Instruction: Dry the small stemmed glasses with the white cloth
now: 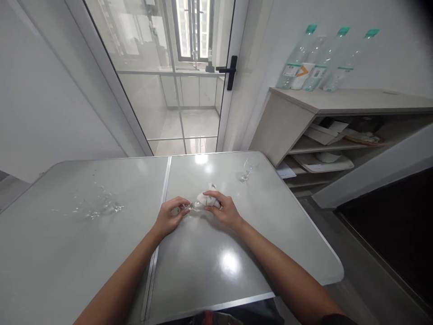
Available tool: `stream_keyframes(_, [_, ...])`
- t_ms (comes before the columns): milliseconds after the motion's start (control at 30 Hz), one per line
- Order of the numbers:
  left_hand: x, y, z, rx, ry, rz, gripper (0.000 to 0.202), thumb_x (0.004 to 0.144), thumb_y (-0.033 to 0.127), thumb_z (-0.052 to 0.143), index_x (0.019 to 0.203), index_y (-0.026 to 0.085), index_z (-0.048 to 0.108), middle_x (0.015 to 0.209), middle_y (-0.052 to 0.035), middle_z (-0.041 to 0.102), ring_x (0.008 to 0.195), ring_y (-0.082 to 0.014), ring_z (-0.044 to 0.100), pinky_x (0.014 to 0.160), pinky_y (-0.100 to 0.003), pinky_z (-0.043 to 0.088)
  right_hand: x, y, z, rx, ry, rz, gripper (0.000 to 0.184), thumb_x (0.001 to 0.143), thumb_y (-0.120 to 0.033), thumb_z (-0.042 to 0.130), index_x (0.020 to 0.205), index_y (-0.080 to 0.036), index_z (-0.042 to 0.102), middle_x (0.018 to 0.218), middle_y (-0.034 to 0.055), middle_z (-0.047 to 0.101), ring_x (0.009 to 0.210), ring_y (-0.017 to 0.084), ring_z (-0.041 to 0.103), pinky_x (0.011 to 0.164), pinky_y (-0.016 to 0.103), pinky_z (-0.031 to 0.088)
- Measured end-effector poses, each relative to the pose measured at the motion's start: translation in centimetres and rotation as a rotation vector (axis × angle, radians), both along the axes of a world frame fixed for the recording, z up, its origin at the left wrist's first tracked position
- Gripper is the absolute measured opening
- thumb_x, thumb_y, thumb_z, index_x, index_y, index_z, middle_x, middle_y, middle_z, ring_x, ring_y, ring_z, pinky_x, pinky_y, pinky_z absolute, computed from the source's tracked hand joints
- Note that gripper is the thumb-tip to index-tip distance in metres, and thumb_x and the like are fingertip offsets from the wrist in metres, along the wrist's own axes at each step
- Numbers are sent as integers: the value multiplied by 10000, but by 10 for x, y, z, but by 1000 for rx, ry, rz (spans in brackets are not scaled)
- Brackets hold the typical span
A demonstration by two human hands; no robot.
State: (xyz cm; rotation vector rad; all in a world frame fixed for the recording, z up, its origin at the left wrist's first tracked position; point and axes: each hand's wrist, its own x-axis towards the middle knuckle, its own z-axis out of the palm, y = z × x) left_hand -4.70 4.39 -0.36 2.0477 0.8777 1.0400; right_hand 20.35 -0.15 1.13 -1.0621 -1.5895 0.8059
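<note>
My left hand (171, 216) pinches the stem end of a small clear stemmed glass (195, 206), which lies sideways in the air just above the table. My right hand (226, 210) is closed around a white cloth or tissue (204, 199) pressed to the bowl end of that glass. Much of the bowl is hidden by the cloth and fingers. Farther back on the right, another stemmed glass (248, 169) rests on the table. Several clear glass pieces (101, 207), hard to make out one by one, are on the left half.
The pale table (203, 280) has a metal seam (165, 180) running between its two halves. Beyond it is a glass door (199, 122) with a black handle (232, 72). At right, a wooden shelf unit (297, 101) carries several plastic bottles (313, 67) with green caps.
</note>
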Motion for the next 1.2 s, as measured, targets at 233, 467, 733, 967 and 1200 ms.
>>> stream_keyframes(233, [-3,5,3,-184,-110,-58,221,906,375,689,952,166,745,845,-72,683,652,-135,575,601,-265,464,4,1,-12,177,-128,58,241,898,-225,651,1124,-232,734,805,22,682,690,158,596,749,308,524])
stream_keyframes(467, [7,-6,5,-19,2,138,187,879,373,707,895,192,661,770,-15,625,668,-136,536,650,-271,458,-10,2,-3,-200,258,-81,475,806,-355,760,1230,-199,613,858,9,655,731,160,604,670,258,503])
stream_keyframes(733, [-8,7,-9,-657,-292,-8,343,831,455,751,788,170,566,526,88,406,347,-40,301,368,-206,218,4,3,-9,191,-426,349,588,845,-25,552,1386,-253,582,1136,91,696,1010,235,603,938,391,492])
stream_keyframes(967, [3,3,3,-213,-167,188,262,852,401,726,929,199,578,804,11,551,647,-115,525,577,-233,449,-1,2,-6,-65,-159,240,523,914,-122,519,1418,-264,529,1092,53,684,880,183,611,822,309,504])
stream_keyframes(1200, [9,-6,5,63,86,97,114,920,319,654,944,209,636,846,-29,594,718,-153,538,690,-287,461,-6,8,-10,-208,282,14,359,895,-350,663,1219,-216,588,939,23,642,779,166,597,703,256,484])
